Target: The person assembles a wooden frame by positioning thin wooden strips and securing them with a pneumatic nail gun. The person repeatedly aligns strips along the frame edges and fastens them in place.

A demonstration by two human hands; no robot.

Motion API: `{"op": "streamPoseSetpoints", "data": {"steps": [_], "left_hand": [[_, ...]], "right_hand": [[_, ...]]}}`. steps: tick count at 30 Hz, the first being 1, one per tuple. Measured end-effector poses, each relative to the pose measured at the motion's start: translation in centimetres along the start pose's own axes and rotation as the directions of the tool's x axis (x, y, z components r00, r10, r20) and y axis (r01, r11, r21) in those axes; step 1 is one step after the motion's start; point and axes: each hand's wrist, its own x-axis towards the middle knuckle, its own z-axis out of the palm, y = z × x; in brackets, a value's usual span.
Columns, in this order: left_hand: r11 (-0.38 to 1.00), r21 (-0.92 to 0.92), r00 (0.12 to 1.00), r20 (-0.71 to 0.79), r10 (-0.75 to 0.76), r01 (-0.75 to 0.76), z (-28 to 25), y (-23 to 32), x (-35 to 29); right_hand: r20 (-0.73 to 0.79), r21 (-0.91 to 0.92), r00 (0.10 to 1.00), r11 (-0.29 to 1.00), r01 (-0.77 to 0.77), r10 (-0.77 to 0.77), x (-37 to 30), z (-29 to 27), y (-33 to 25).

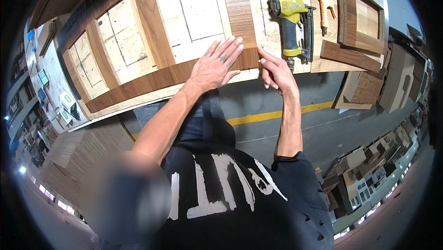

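Note:
A brown wooden frame [161, 78] with a long near rail and several crosspieces lies on the pale workbench [198, 7]. My left hand [216, 64] rests on the near rail close to its right end, open, with fingers stretched toward a wide crosspiece [242, 14]. By the corner where that crosspiece meets the rail is my right hand [278, 72]. Its index fingertip reaches the frame's right edge while the other fingers are loosely bent; nothing shows in it. Just beyond the right hand, a yellow-green and dark nail gun [290, 28] lies on the bench.
An orange air blow gun [326, 9] lies right of the nail gun. Further right are stacked wooden frames [362, 14] and a loose brown strip [350, 56]. Small boxes [68, 102] sit at the far left. Stacked boards [87, 155] stand at the left, below the bench.

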Motion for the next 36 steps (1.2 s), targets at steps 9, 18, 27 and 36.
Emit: {"op": "streamPoseSetpoints", "data": {"steps": [9,18,27,36], "left_hand": [[1.0,-0.021,1.0,0.013,-0.009,0.009,-0.3,1.0,-1.2],[1.0,-0.01,0.999,-0.034,0.007,-0.008,0.1,-0.1,-0.3],[0.999,0.037,1.0,-0.019,0.011,-0.01,0.3,-0.2,-0.2],[0.999,0.036,0.999,-0.033,0.016,-0.014,0.3,-0.3,-0.2]], "right_hand": [[-0.077,0.0,0.997,1.0,-0.012,0.012,-2.7,2.5,0.3],[-0.13,-0.098,0.991,0.995,0.019,-0.032,-1.7,2.6,-0.5],[-0.176,-0.073,0.975,0.99,0.123,-0.134,-0.6,3.8,0.7],[-0.182,-0.139,0.981,0.989,0.044,-0.069,-1.2,3.1,-0.5]]}}
